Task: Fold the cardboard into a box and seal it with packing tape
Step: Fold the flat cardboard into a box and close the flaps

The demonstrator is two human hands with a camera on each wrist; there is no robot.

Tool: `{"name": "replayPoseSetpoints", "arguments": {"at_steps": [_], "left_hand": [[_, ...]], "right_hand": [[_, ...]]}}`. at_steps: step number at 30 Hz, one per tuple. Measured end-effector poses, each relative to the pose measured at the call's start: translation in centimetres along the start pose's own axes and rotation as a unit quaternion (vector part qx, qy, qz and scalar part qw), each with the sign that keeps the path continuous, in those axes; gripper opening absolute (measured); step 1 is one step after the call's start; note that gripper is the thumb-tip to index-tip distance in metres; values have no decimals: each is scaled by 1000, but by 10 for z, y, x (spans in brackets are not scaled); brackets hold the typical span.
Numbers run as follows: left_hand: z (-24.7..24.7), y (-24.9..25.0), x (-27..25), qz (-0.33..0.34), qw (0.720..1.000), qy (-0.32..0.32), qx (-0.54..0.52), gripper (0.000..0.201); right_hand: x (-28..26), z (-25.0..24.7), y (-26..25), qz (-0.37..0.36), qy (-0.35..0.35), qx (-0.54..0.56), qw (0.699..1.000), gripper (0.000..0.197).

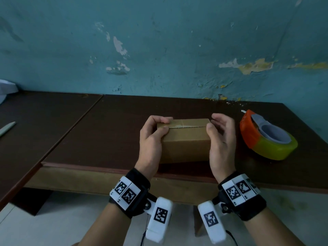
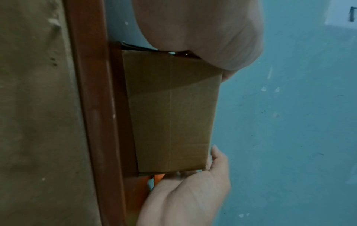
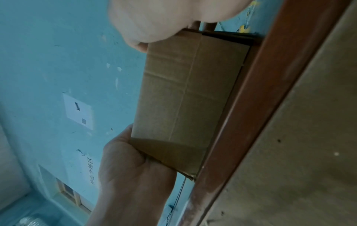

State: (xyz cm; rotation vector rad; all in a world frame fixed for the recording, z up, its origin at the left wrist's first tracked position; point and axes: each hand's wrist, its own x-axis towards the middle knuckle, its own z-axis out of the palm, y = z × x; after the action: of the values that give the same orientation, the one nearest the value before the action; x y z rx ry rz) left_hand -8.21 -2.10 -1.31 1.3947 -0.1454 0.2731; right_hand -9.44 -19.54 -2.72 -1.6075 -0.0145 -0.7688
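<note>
The box (image 1: 184, 139) sits near the surface (image 1: 106, 121) front edge, left hand (image 1: 150, 139) pinching its top corner, right hand (image 1: 221, 139) loose-fingered alongside, so the flaps could pop before the tape dispenser (image 1: 266, 135) gets used.

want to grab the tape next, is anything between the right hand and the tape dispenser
Nothing visible is. The right hand is at the right end of the cardboard box, and the tape dispenser sits just to its right on the table, with only bare tabletop between them.

The box (image 1: 184, 139) sits on the table (image 1: 106, 132), tape dispenser (image 1: 268, 137) to its right.
</note>
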Motion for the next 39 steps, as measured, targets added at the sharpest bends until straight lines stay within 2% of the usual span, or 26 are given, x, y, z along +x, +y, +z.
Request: {"name": "replayPoseSetpoints", "arguments": {"at_steps": [3, 5, 9, 14, 20, 25, 27, 30, 33, 37, 39], "left_hand": [[4, 0, -1, 12, 1000, 6, 23, 13], [5, -2, -2, 24, 999, 5, 48, 17], [6, -5, 0, 32, 998, 11, 58, 17], [2, -3, 2, 23, 998, 23, 50, 7], [-11, 7, 5, 36, 999, -11, -10, 38], [-11, 7, 6, 7, 997, -71, 10, 27], [-8, 8, 3, -7, 995, -95, -3, 31], [-5, 8, 1, -7, 990, -137, 20, 47], [-1, 12, 0, -14, 984, -174, 40, 53], [1, 15, -1, -31, 981, -182, 61, 64], [2, 14, -2, -21, 982, -172, 82, 67]], "right_hand": [[-5, 3, 1, 8, 42, -26, 999, 54], [-7, 4, 1, 0, 65, -47, 997, 60], [-10, 5, -2, 21, 55, -34, 998, 55], [-7, 6, 0, 24, 38, -23, 999, 47], [4, 1, -1, 49, 69, -13, 996, 49], [4, 7, -5, 32, 2, -15, 999, 30], [1, 11, -6, 32, -29, -21, 999, 25], [2, 14, -10, 26, -55, -15, 998, 23], [-1, 14, -12, 21, -90, -5, 996, 27], [-2, 12, -15, 46, -148, 26, 988, 51], [2, 11, -15, 70, -161, 26, 984, 56]]}}
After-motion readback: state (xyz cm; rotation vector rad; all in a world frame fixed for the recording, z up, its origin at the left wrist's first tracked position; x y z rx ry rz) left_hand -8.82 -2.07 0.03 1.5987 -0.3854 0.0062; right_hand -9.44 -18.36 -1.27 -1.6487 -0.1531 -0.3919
